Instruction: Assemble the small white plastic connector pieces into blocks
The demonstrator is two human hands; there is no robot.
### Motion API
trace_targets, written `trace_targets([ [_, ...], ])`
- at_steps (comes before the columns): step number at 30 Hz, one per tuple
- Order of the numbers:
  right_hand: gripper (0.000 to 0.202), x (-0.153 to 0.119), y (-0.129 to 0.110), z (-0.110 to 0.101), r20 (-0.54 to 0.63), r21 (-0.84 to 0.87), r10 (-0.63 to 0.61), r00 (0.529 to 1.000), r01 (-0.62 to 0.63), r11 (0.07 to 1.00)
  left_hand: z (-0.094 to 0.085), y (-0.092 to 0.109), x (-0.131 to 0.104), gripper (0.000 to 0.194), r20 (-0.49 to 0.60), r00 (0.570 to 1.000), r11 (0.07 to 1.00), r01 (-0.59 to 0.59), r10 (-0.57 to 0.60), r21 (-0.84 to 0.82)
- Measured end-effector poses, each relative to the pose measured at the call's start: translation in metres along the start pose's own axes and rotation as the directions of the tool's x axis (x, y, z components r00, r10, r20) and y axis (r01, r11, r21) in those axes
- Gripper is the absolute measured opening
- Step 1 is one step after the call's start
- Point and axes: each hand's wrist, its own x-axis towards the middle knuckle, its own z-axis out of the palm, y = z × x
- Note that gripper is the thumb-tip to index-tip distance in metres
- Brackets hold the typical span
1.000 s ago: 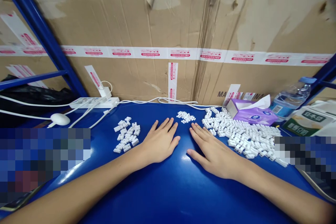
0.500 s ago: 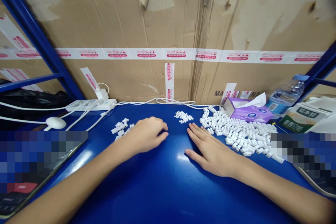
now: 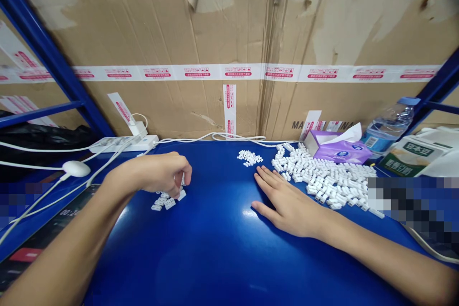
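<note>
My left hand [image 3: 163,174] bends down over a small pile of white plastic pieces [image 3: 158,202] on the blue table's left side. Its fingers are curled in a pinch, with a small white plastic piece [image 3: 182,194] at the tips. The hand hides part of that pile. Flat on the table lies my right hand [image 3: 287,203], fingers stretched out and holding nothing. Its fingertips are near the left edge of a large heap of white plastic pieces [image 3: 330,184]. Between the hands, farther back, is a cluster of smaller white pieces [image 3: 249,158].
A purple tissue pack [image 3: 339,148], a water bottle [image 3: 390,122] and a green-and-white carton [image 3: 409,155] stand at the back right. A white power strip [image 3: 143,143] with cables is at the back left. Under my left forearm lies a dark-screened device [image 3: 68,213]. Cardboard [image 3: 215,19] walls the back.
My left hand has moved left and turned down onto the small pile, its fingers now at a white piece. My right hand remains flat in place. The view has shifted slightly.
</note>
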Motion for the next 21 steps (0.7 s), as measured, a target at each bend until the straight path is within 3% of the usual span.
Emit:
trace_targets([
  [3,0.084,0.0,0.002,0.001,-0.029,0.02,-0.009,1.0,0.01,1.0,0.003,0.003,0.003,0.027,0.081,0.996,0.999,0.032,-0.032,0.001],
  [7,0.085,0.0,0.001,0.001,-0.018,0.008,-0.003,1.0,0.004,1.0,0.008,0.016,0.007,0.02,0.101,0.995,1.0,-0.016,0.017,-0.011],
  [13,0.086,0.001,-0.002,-0.004,0.023,0.0,0.011,1.0,-0.011,1.0,0.009,0.021,0.009,0.024,0.055,0.989,0.988,-0.133,0.137,-0.072],
  [21,0.082,0.0,-0.001,-0.002,-0.021,0.032,-0.008,1.0,0.008,0.999,0.005,0.013,0.012,0.015,0.078,0.995,0.998,-0.068,0.069,-0.016],
])
